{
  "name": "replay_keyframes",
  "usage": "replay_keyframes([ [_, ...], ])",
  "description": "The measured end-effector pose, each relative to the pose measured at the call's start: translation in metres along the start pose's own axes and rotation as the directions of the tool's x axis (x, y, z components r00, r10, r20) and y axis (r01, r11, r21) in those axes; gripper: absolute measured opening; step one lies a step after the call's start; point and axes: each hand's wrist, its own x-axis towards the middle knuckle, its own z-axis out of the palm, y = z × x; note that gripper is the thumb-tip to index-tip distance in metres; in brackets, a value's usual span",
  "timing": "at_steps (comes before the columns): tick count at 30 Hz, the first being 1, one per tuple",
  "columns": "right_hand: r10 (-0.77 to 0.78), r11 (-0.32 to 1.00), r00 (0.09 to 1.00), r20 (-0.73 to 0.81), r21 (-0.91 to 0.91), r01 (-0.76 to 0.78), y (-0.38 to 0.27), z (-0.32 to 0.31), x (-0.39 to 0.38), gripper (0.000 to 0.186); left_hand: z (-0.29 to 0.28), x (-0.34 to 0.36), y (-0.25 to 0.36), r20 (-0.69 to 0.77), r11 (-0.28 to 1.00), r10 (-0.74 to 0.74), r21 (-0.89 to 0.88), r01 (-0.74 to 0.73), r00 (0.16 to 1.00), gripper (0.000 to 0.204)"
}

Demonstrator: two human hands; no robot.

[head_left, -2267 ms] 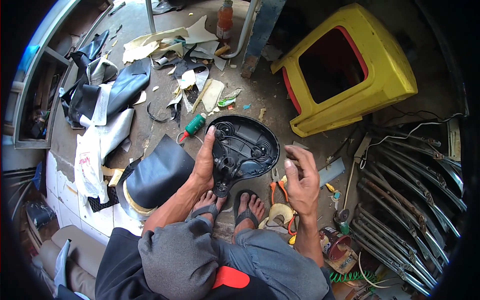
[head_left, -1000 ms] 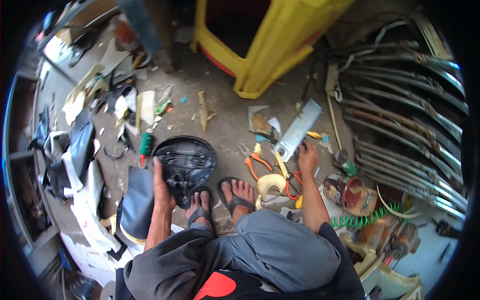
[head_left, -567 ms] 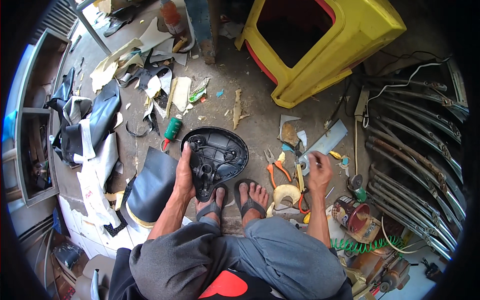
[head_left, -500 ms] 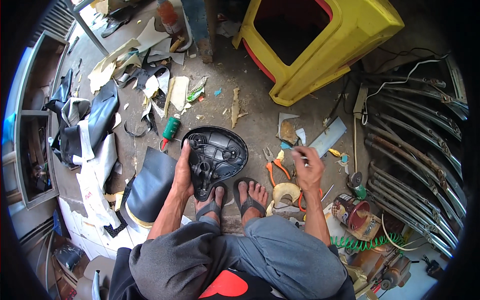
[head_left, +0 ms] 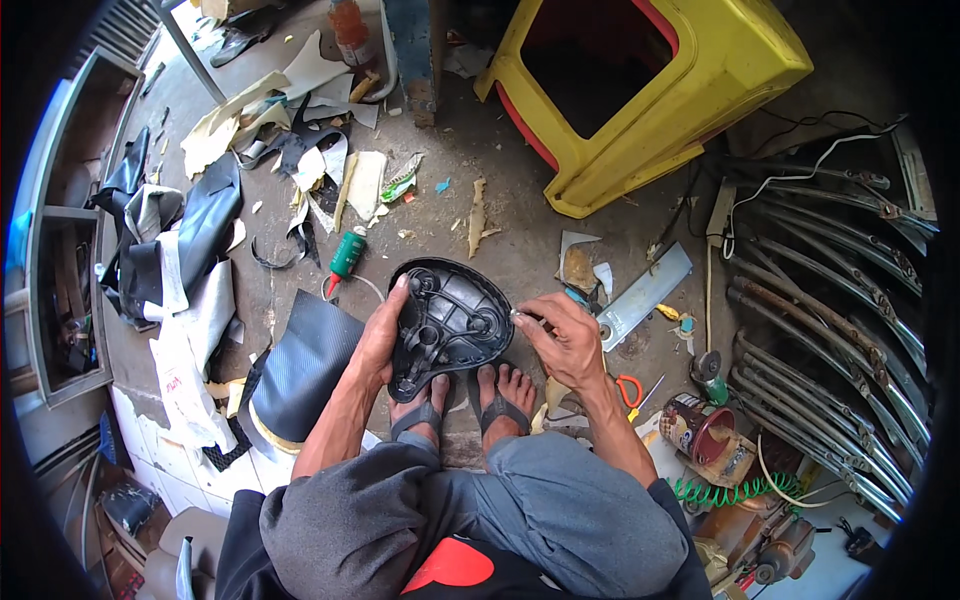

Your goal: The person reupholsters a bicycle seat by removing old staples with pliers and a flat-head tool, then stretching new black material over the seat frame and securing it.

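Observation:
My left hand (head_left: 384,335) holds a black plastic seat-like shell (head_left: 452,325) by its left side, ribbed underside facing up, above my sandalled feet (head_left: 500,410). My right hand (head_left: 555,340) is closed in a pinch on a small shiny piece (head_left: 516,315), too small to name, at the shell's right rim. Left of the shell lie a green bottle with a red nozzle (head_left: 347,253) and a padded piece with black textured covering (head_left: 303,355). Right of my right hand are a grey metal plate (head_left: 655,285) and an orange-handled tool (head_left: 630,390), partly hidden by that hand.
A yellow plastic shell (head_left: 620,160) lies at the upper right. Scraps of black and white material (head_left: 200,230) cover the left floor. Curved metal tubes (head_left: 830,340), cans (head_left: 700,430) and a green coiled hose (head_left: 730,488) crowd the right. A metal-framed case (head_left: 70,240) stands far left.
My right hand has moved from the tools on the floor leftward to the shell's rim, with a small piece in its fingers. The shell has shifted slightly right in my left hand.

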Motion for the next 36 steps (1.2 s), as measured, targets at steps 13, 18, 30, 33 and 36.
replay_keyframes([
  [13,0.319,0.939,0.932,-0.171,0.192,-0.286,0.028,-0.003,-0.022,0.021,-0.029,0.04,-0.031,-0.015,0.979,0.203,-0.021,-0.203,0.979,0.065],
  [18,0.424,0.886,0.859,-0.289,0.329,-0.326,0.014,0.001,-0.041,0.021,-0.035,0.064,-0.05,0.047,0.97,0.235,-0.073,-0.231,0.971,0.07],
  [30,0.448,0.874,0.841,-0.303,0.349,-0.339,0.004,0.02,-0.075,0.017,-0.087,0.076,-0.027,-0.1,0.241,0.821,0.953,-0.183,0.562,0.054],
  [33,0.368,0.915,0.874,-0.319,0.289,-0.28,0.013,0.017,-0.069,0.017,-0.002,0.027,-0.021,0.144,0.163,0.715,0.917,-0.364,0.684,0.043],
  [36,0.042,0.991,0.922,-0.384,0.131,0.009,0.015,0.015,-0.043,0.021,0.054,0.011,-0.012,0.266,0.867,-0.007,0.482,-0.127,0.964,0.037],
])
